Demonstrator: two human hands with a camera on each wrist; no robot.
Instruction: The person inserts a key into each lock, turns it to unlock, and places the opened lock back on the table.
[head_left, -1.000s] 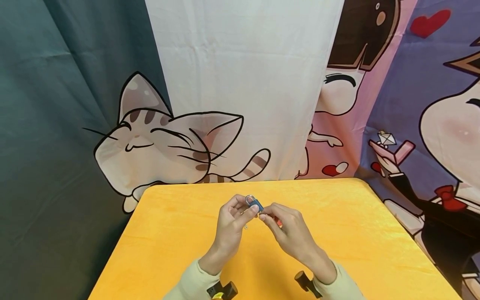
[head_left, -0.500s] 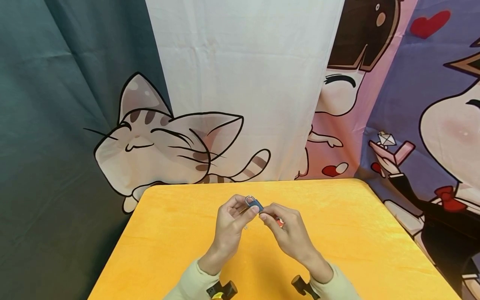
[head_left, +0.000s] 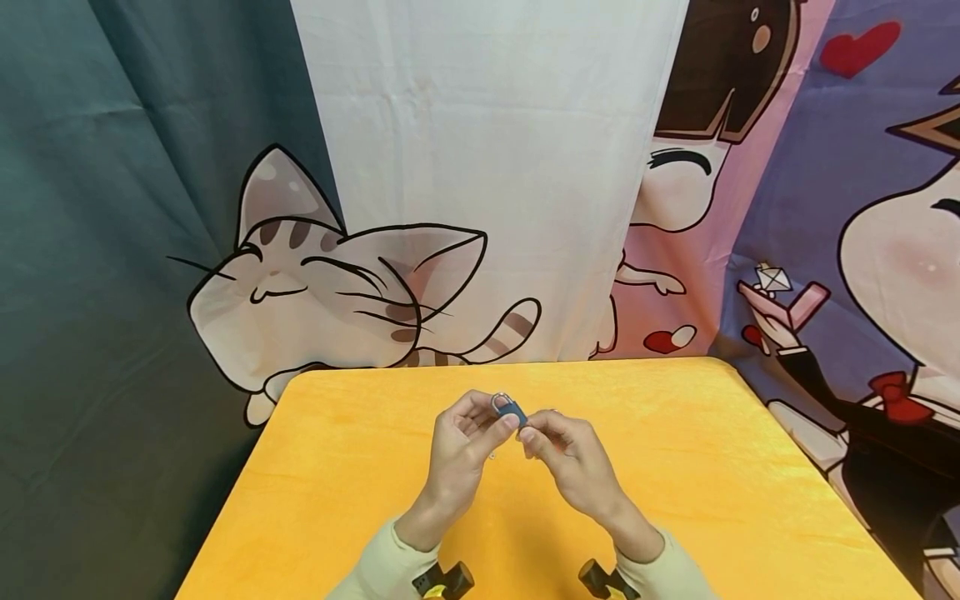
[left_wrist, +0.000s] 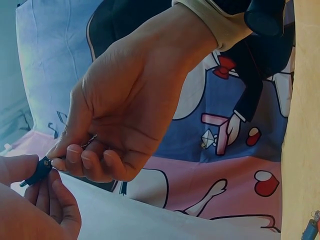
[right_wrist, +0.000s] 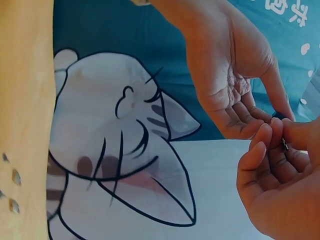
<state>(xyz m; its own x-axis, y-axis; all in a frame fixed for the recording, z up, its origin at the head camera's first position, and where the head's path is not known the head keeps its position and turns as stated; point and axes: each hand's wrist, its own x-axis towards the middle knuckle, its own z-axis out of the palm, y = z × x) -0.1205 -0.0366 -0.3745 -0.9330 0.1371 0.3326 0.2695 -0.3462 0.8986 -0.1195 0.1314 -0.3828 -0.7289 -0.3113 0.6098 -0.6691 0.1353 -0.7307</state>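
Note:
A small blue padlock [head_left: 512,410] with a silver shackle is pinched between the thumb and fingers of my left hand [head_left: 459,446]. Its shackle points up and to the left in the head view. My right hand [head_left: 576,458] pinches a small metal key at the padlock's lower end, with its fingertips against the lock body. Most of the key is hidden by the fingers. In the left wrist view, the padlock [left_wrist: 39,171] shows a brass-coloured spot facing the right fingertips, and a thin jagged metal piece [left_wrist: 90,141] sticks out among the right fingers.
A yellow table [head_left: 337,483] lies beneath both hands. A tiny pale thing [head_left: 492,456] lies on it near the left hand. Another blue lock-like thing [left_wrist: 310,231] with some red shows at the left wrist view's corner. A cartoon-printed curtain [head_left: 487,167] hangs behind the table.
My right hand has turned slightly at the padlock and its wrist has shifted a little left. The red thing beneath its fingers is now hidden. The left hand and padlock have barely moved.

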